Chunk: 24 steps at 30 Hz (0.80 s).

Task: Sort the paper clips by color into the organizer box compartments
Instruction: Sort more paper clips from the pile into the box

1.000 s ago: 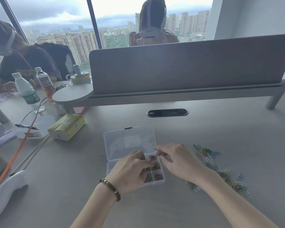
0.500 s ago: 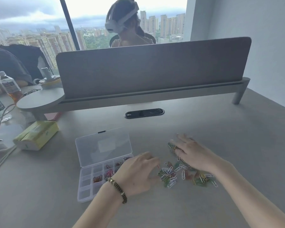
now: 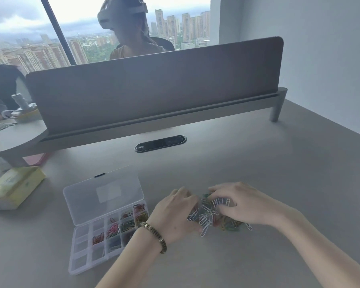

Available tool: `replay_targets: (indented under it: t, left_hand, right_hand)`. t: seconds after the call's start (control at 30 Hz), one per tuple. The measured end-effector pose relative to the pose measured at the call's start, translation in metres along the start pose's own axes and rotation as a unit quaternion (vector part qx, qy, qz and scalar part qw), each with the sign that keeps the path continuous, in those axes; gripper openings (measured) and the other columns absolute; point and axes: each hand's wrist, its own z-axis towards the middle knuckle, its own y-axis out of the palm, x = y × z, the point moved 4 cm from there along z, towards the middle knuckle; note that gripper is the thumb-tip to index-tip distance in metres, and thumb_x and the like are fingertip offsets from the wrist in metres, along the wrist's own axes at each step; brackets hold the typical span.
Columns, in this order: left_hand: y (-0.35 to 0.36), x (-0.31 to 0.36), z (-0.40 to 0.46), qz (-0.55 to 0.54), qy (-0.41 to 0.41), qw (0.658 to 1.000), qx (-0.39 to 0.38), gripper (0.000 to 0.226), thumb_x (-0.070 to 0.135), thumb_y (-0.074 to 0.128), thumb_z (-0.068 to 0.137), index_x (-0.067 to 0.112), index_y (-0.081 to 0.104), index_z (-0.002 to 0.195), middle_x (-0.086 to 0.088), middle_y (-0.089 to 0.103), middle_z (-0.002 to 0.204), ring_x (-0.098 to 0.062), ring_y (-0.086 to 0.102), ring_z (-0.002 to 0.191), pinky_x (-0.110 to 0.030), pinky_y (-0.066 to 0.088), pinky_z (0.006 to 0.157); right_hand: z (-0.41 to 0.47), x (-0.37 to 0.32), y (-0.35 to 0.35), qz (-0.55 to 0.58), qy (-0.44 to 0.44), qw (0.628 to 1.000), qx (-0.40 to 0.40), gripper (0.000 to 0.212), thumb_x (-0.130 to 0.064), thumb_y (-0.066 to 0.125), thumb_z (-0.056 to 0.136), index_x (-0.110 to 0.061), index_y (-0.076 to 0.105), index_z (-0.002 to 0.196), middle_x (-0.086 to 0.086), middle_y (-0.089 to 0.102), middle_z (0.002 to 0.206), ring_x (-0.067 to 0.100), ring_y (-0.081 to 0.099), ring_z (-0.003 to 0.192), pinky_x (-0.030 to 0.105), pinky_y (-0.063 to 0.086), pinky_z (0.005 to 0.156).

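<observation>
Two curled hands, left hand [image 3: 175,217] and right hand [image 3: 243,204], on paper clips [image 3: 210,215], grey desk [image 3: 258,163].

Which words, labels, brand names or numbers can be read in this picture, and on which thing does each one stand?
No text can be read in this view.
Yellow tissue pack: it has a small green mark and faint print, too blurred to read.
Organizer box: the lid has a pale rectangular patch, with no legible writing.
Black desk grommet: it has a small light mark, too small to read.
</observation>
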Motion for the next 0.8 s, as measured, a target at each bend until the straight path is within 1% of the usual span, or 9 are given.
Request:
replay_targets:
  t: [0.07, 0.13, 0.2, 0.27, 0.33, 0.47, 0.63, 0.7, 0.8]
  left_hand:
    - [-0.002, 0.002, 0.003, 0.012, -0.008, 1.000, 0.008, 0.062, 0.052, 0.071, 0.067, 0.032, 0.047, 0.121, 0.006, 0.045, 0.121, -0.016, 0.043, 0.115, -0.035, 0.047, 0.089]
    - [-0.004, 0.002, 0.006, 0.022, -0.016, 1.000, -0.004, 0.067, 0.053, 0.072, 0.067, 0.031, 0.044, 0.124, 0.003, 0.045, 0.123, -0.018, 0.043, 0.117, -0.035, 0.046, 0.090]
    - [-0.004, 0.004, 0.010, 0.012, -0.013, 1.000, -0.016, 0.067, 0.052, 0.071, 0.068, 0.033, 0.045, 0.126, 0.005, 0.049, 0.115, -0.018, 0.045, 0.112, -0.035, 0.047, 0.088]
    - [-0.003, 0.006, 0.015, -0.001, -0.002, 1.000, -0.027, 0.068, 0.051, 0.069, 0.069, 0.036, 0.044, 0.130, 0.006, 0.050, 0.107, -0.017, 0.047, 0.107, -0.037, 0.049, 0.086]
    - [-0.001, 0.010, 0.020, -0.007, 0.009, 1.000, -0.028, 0.063, 0.050, 0.067, 0.071, 0.037, 0.048, 0.129, 0.006, 0.051, 0.102, -0.016, 0.049, 0.100, -0.037, 0.049, 0.084]
    - [-0.001, 0.021, 0.023, -0.030, 0.030, 0.999, -0.004, 0.032, 0.039, 0.064, 0.074, 0.033, 0.063, 0.105, 0.006, 0.052, 0.089, -0.016, 0.052, 0.081, -0.032, 0.049, 0.072]
    - [0.003, 0.021, 0.027, -0.045, 0.034, 0.998, 0.021, 0.014, 0.027, 0.061, 0.078, 0.027, 0.068, 0.091, 0.005, 0.056, 0.080, -0.021, 0.060, 0.083, -0.035, 0.050, 0.073]
    - [0.003, 0.019, 0.028, -0.062, 0.027, 0.997, 0.034, 0.013, 0.022, 0.061, 0.079, 0.027, 0.068, 0.089, 0.004, 0.064, 0.083, -0.020, 0.061, 0.083, -0.032, 0.051, 0.072]
    - [0.002, 0.018, 0.027, -0.083, 0.016, 0.995, 0.052, 0.012, 0.015, 0.060, 0.079, 0.023, 0.067, 0.083, 0.006, 0.060, 0.076, -0.020, 0.061, 0.077, -0.028, 0.048, 0.067]
  right_hand:
    - [-0.006, 0.010, -0.010, -0.020, 0.029, 0.999, 0.038, 0.047, -0.051, 0.061, 0.087, -0.034, 0.056, 0.130, -0.018, 0.047, 0.143, 0.001, 0.040, 0.133, 0.018, 0.028, 0.104]
    - [-0.011, 0.020, -0.013, -0.055, 0.074, 0.995, 0.030, 0.079, -0.074, 0.060, 0.072, -0.034, 0.047, 0.138, -0.016, 0.046, 0.138, 0.008, 0.044, 0.128, 0.027, 0.037, 0.103]
    - [-0.014, 0.026, -0.009, -0.075, 0.115, 0.991, -0.002, 0.106, -0.089, 0.054, 0.057, -0.032, 0.037, 0.144, -0.011, 0.043, 0.133, 0.011, 0.043, 0.125, 0.031, 0.040, 0.097]
    - [-0.014, 0.026, -0.002, -0.087, 0.132, 0.987, -0.015, 0.117, -0.093, 0.053, 0.049, -0.027, 0.035, 0.144, -0.006, 0.041, 0.125, 0.014, 0.040, 0.122, 0.032, 0.041, 0.094]
    - [-0.011, 0.022, 0.004, -0.105, 0.126, 0.986, -0.013, 0.111, -0.092, 0.055, 0.049, -0.024, 0.042, 0.136, -0.003, 0.040, 0.115, 0.017, 0.040, 0.117, 0.034, 0.043, 0.089]
    - [0.001, 0.011, 0.016, -0.087, 0.089, 0.992, -0.001, 0.090, -0.085, 0.063, 0.051, -0.029, 0.053, 0.121, -0.004, 0.039, 0.103, 0.016, 0.044, 0.105, 0.035, 0.047, 0.084]
    - [0.008, 0.004, 0.019, -0.044, 0.078, 0.996, 0.030, 0.039, -0.054, 0.072, 0.075, -0.031, 0.064, 0.104, -0.003, 0.051, 0.097, 0.020, 0.057, 0.089, 0.035, 0.048, 0.077]
    - [0.009, 0.005, 0.017, -0.028, 0.079, 0.995, 0.050, 0.025, -0.043, 0.073, 0.078, -0.031, 0.068, 0.099, -0.004, 0.056, 0.094, 0.019, 0.060, 0.086, 0.033, 0.049, 0.076]
    - [0.012, 0.009, 0.016, -0.026, 0.094, 0.993, 0.066, 0.012, -0.029, 0.072, 0.078, -0.030, 0.070, 0.089, -0.010, 0.058, 0.083, 0.014, 0.058, 0.079, 0.030, 0.050, 0.072]
